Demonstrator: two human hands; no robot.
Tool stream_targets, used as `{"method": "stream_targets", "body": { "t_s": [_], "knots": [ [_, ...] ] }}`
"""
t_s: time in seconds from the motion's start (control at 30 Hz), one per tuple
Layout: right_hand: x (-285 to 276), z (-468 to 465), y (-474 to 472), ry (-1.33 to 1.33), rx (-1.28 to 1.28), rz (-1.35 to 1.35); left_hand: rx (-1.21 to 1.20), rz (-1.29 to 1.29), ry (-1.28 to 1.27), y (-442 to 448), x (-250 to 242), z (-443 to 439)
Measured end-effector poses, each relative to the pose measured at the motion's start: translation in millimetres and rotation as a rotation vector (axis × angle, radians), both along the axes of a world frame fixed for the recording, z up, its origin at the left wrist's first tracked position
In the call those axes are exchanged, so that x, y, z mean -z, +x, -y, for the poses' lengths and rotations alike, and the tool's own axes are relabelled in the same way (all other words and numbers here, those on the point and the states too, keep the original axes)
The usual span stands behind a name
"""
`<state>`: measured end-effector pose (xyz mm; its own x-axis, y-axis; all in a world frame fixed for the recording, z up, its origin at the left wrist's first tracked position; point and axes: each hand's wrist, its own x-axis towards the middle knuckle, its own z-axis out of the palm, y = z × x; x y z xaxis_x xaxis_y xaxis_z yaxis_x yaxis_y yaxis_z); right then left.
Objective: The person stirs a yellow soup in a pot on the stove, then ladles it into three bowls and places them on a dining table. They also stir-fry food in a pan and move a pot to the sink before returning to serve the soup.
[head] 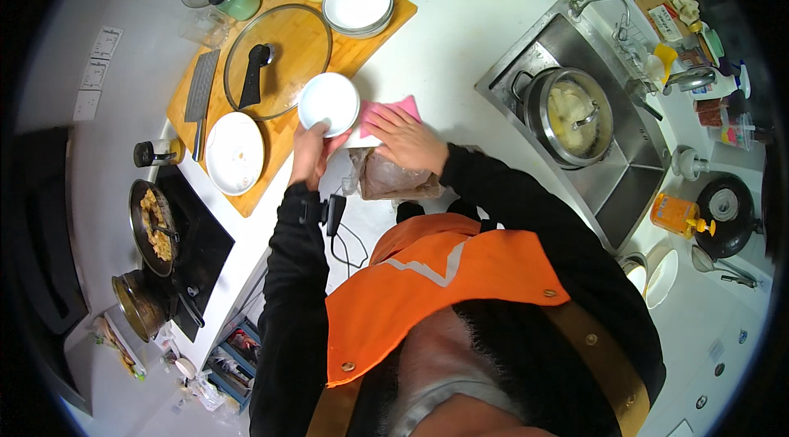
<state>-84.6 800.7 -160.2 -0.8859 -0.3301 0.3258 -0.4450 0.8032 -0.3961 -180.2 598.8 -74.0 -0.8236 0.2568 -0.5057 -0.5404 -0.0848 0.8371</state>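
My left hand grips a small white bowl by its near rim, raised in front of the wooden cutting board's edge. Flat on a pink cloth lies my right hand, fingers spread over it at the counter's front edge. The cloth is partly covered by that hand. Just past the bowl, a glass lid with a black handle rests on the cutting board. A white plate sits to the left of my left hand on the same board.
A cleaver lies on the board near stacked bowls. Left, a frying pan with food stands on the black cooktop. A lidded steel pot is in the sink. Below the counter edge is a plastic-lined bin.
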Motion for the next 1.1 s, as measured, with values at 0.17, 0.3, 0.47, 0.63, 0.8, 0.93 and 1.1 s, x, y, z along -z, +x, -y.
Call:
{"method": "stream_targets", "body": {
  "t_s": [0.17, 0.3, 0.47, 0.63, 0.8, 0.93, 1.1],
  "knots": [
    [17.7, -25.2, -91.8, 0.117, 0.107, 0.015, -0.019, 0.056, -0.079, 21.5, -4.8, 23.3],
    [33.0, -110.2, -120.4, 0.130, 0.350, -0.150, -0.042, 0.105, -0.046, 40.2, 6.0, 30.7],
    [22.0, -165.8, -89.1, 0.195, 0.689, 0.015, -0.032, 0.129, -0.044, 50.7, 14.9, 37.4],
    [8.7, -31.1, 30.5, -0.057, 0.233, -0.080, 0.009, 0.132, 0.011, 38.2, 24.0, 4.2],
    [8.9, -113.0, 15.5, -0.036, 0.317, 0.104, 0.134, 0.140, 0.022, 11.9, 28.4, -61.1],
    [38.1, -235.4, -37.3, 0.328, 0.485, 0.047, 0.209, 0.126, 0.037, -5.3, 30.8, -119.2],
    [62.0, -344.5, -105.5, 0.390, 0.831, 0.237, 0.253, 0.117, 0.004, -25.1, 35.3, -163.0]
  ]
}}
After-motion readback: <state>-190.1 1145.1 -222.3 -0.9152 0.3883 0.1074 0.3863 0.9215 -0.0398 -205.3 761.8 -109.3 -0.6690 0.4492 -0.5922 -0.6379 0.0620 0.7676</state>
